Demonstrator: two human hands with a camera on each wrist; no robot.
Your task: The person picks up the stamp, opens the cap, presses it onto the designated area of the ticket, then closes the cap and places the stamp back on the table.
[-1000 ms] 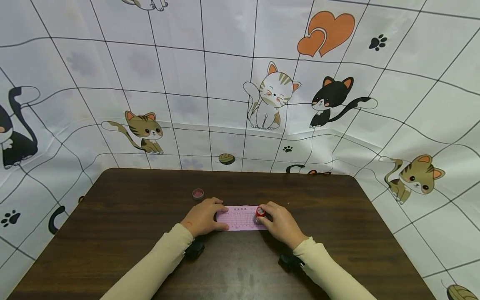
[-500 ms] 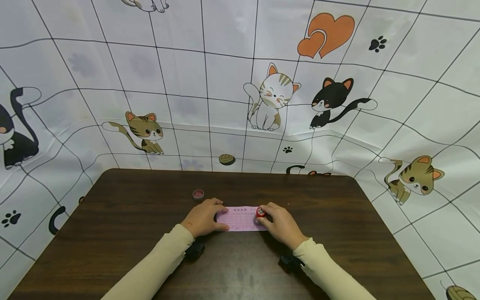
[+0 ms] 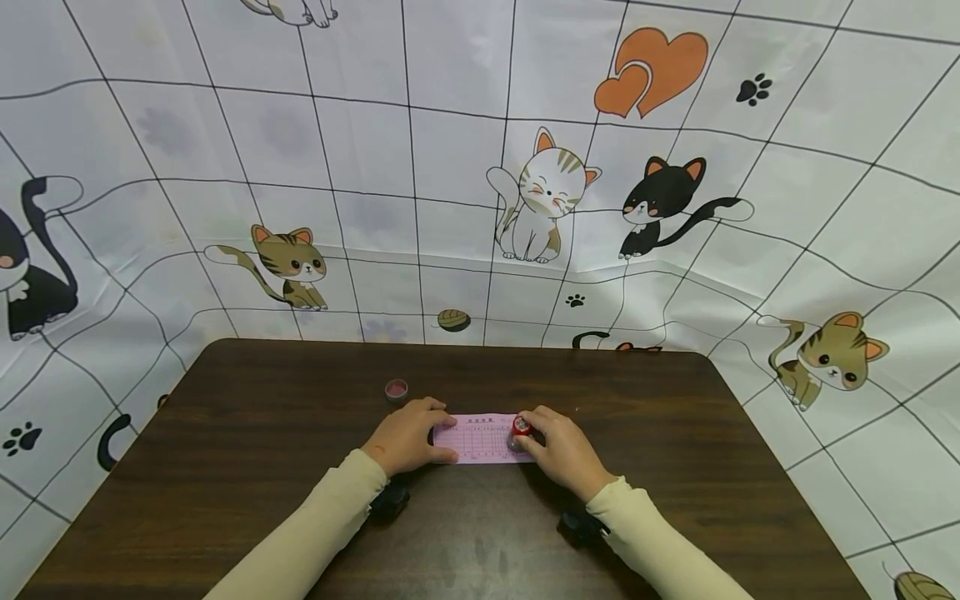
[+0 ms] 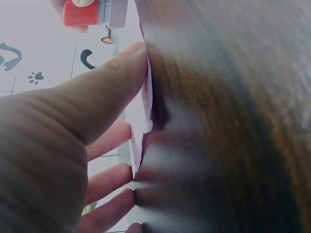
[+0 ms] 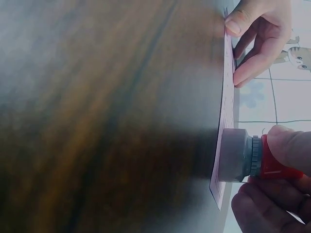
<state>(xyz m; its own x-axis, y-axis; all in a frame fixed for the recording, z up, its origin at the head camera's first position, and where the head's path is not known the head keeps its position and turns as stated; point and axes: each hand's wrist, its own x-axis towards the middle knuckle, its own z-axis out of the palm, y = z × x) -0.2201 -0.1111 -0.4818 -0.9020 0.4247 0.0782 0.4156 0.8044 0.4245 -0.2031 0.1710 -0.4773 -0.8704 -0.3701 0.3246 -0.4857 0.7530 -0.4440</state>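
A pink printed paper slip (image 3: pixel 480 438) with a grid lies flat on the dark wooden table. My left hand (image 3: pixel 408 435) rests on its left end, thumb and fingers spread, as the left wrist view also shows. At the right end, my right hand (image 3: pixel 564 448) grips a round stamp (image 5: pixel 240 155) by its red handle. The stamp's grey base stands upright against the slip in the right wrist view. Part of the slip's right end is hidden by the stamp and fingers.
A small round cap (image 3: pixel 396 389), reddish inside, sits beyond my left hand. The brown wooden table (image 3: pixel 300 392) reaches to a white curtain (image 3: pixel 375 217) with cartoon cats behind it. Black wrist devices show under both forearms.
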